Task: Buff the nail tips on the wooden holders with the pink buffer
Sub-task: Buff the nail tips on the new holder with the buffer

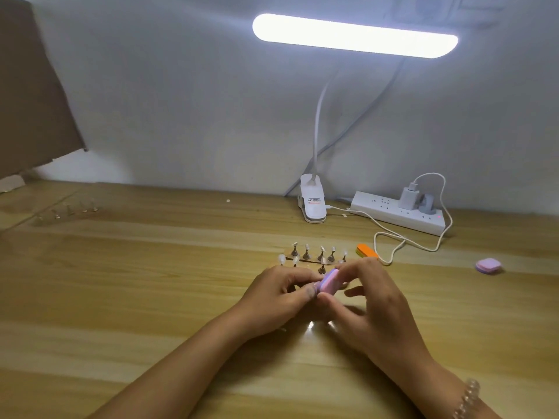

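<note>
- Right hand (372,297): grips the pink rectangular foam buffer with a lilac side (329,281), thumb below and fingers above. It is held over the pale wooden tabletop (151,282), just on the near side of the closer holder. Gripping it by the edges probably leaves a broad face free for rubbing.
- Left hand (281,291): the fingers are curled, with thumb and forefinger drawn together at the buffer's left edge. What they pinch, if anything, is too small to make out. Judging by the task, it is likely a single nail tip offered to the buffer.
- Flat wooden holder with small metal stands (299,259): lies just beyond the hands. Each stand lifts a pale nail tip (307,247) off the board, so the remaining tips are within short reach.
- Second holder with stands (68,210): sits far left, well apart from the hands, and is blurred.
- Orange oblong buffer (367,251), just right of the closer holder, and a second pink block (488,265), far right: both lie untouched.
- White clip lamp (313,204): stands at the far edge by the wall. Its lit bar head (354,36) arches over the work area, presumably to show up the tip surfaces.
- White power strip (399,211): lies just right of the lamp. A white cable (390,237) loops from it toward the orange buffer.
</note>
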A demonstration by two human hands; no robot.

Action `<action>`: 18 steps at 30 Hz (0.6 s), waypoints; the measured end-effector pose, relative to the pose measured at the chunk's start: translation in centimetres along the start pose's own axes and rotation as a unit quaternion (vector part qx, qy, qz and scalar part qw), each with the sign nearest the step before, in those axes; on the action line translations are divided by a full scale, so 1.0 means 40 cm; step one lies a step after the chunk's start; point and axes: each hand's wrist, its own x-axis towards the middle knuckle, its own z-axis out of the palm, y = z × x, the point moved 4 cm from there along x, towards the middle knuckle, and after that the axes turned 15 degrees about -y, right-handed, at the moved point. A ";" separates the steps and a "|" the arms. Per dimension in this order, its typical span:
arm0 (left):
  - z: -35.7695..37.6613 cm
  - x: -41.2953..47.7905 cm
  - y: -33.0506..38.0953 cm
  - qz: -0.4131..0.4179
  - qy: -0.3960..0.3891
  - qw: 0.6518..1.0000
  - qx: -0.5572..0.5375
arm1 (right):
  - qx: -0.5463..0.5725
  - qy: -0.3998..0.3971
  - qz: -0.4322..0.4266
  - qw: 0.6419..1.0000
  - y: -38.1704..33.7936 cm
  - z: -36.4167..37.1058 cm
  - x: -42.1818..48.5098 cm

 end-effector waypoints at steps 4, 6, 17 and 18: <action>-0.002 -0.002 -0.001 -0.001 0.000 1.000 0.001 | -0.017 0.024 0.017 0.999 0.000 -0.009 0.001; -0.001 -0.003 0.003 0.001 -0.004 1.000 0.007 | -0.013 -0.005 -0.006 1.000 -0.007 0.002 -0.001; -0.001 -0.002 0.003 0.001 -0.006 1.000 0.010 | 0.011 0.015 0.030 0.999 0.007 -0.007 0.001; -0.001 -0.001 0.002 0.001 -0.005 1.000 0.008 | 0.010 0.031 0.040 0.999 0.010 -0.013 0.002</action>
